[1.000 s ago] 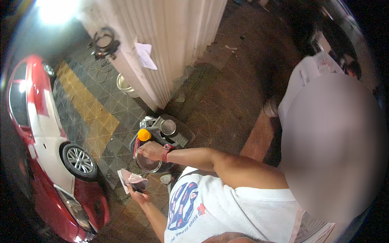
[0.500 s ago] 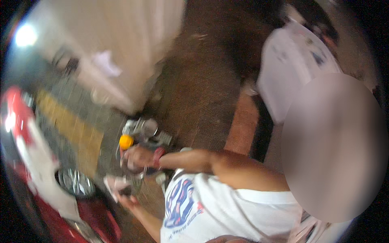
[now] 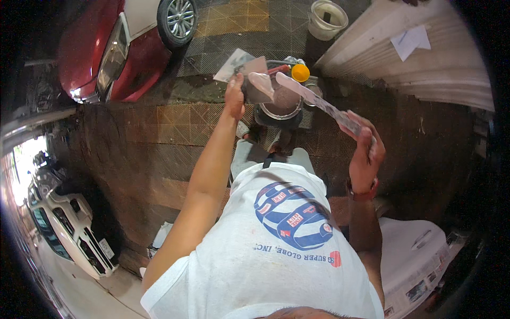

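Note:
My left hand (image 3: 234, 97) grips the near edge of a thin flat palette (image 3: 252, 67), with its thumb on top. A pinkish-grey lump of paste (image 3: 261, 85) lies on the palette. My right hand (image 3: 366, 149) holds a long flat stick (image 3: 332, 111), its far end coated in the same paste and pointing at the palette. Below and between them stands an open round can (image 3: 280, 103) of pinkish-grey paste, partly hidden by the palette. A yellow cup-like item (image 3: 300, 73) and a red handle (image 3: 278, 69) sit just beyond the can.
A red car (image 3: 109, 48) stands at the far left, a white car (image 3: 79, 228) at the near left. A white bucket (image 3: 313, 26) is at the back, beside a pale panel (image 3: 446, 66) bearing a paper sheet. Another white panel (image 3: 409, 239) lies near right by newspaper.
The view has swung round and sharpened from a blur. My right hand, earlier beside the yellow item, is now drawn back to the right with the stick. My left hand still holds the palette.

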